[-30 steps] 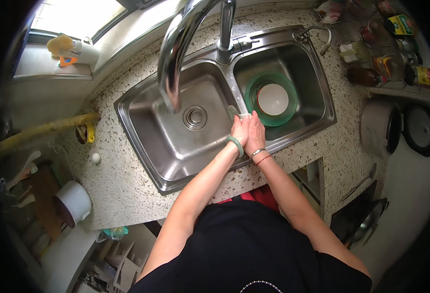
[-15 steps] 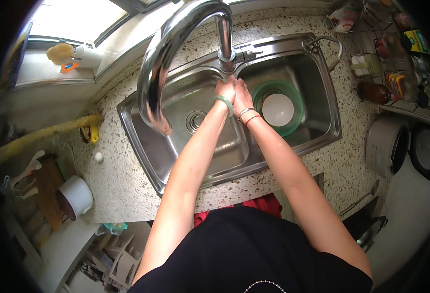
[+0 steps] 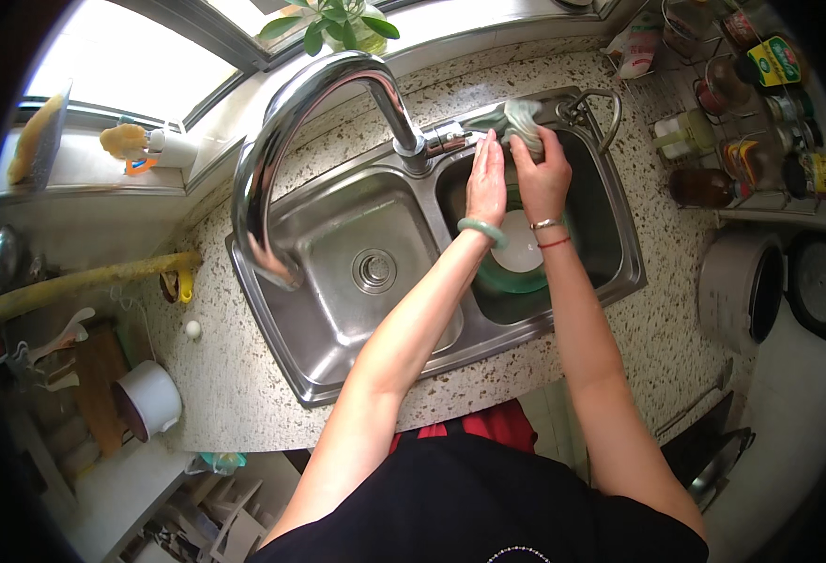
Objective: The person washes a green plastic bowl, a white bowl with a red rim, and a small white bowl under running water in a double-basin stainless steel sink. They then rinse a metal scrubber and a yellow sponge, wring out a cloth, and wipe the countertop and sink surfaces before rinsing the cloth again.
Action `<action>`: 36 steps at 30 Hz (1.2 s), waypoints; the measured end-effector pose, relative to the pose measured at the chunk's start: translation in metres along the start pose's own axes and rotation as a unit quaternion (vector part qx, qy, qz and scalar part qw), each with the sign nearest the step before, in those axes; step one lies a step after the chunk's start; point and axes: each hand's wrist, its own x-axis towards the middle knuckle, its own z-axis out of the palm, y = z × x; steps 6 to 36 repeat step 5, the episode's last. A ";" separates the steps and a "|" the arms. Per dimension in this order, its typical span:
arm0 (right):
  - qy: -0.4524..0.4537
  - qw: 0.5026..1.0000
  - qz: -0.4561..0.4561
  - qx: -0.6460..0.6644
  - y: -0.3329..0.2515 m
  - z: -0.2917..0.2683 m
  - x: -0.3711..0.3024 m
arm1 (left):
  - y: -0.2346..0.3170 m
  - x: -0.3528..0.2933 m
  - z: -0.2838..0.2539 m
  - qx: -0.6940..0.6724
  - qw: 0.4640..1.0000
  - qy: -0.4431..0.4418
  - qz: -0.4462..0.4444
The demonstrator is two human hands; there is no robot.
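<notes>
My right hand (image 3: pixel 542 176) grips a pale green-grey cloth (image 3: pixel 522 114) above the far end of the right sink bowl. Close beside it on the left is my left hand (image 3: pixel 486 185), its fingers stretched out flat and holding nothing. Below my hands a green basin (image 3: pixel 510 281) sits in the right bowl of the steel sink (image 3: pixel 338 220). A white bowl (image 3: pixel 519 251) lies inside the basin, partly covered from view by my wrists. The chrome faucet (image 3: pixel 255 178) arches over the left bowl, and its lever end reaches near my left fingertips.
Jars and bottles fill a rack (image 3: pixel 713 208) at the far right, above a rice cooker (image 3: pixel 740 281) with its lid up. On the left stand a white pot (image 3: pixel 155 399) and a small white ball-like thing (image 3: pixel 192 328). A leafy plant (image 3: pixel 338 23) sits at the window.
My hands have parted from their clasp at the faucet base and moved right. My right hand has taken hold of the cloth; my left hand has flattened out. The view has shifted slightly.
</notes>
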 end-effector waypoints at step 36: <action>-0.058 0.958 -0.243 -0.144 0.060 0.044 0.029 | -0.015 0.007 0.009 -0.071 0.994 0.013 -0.077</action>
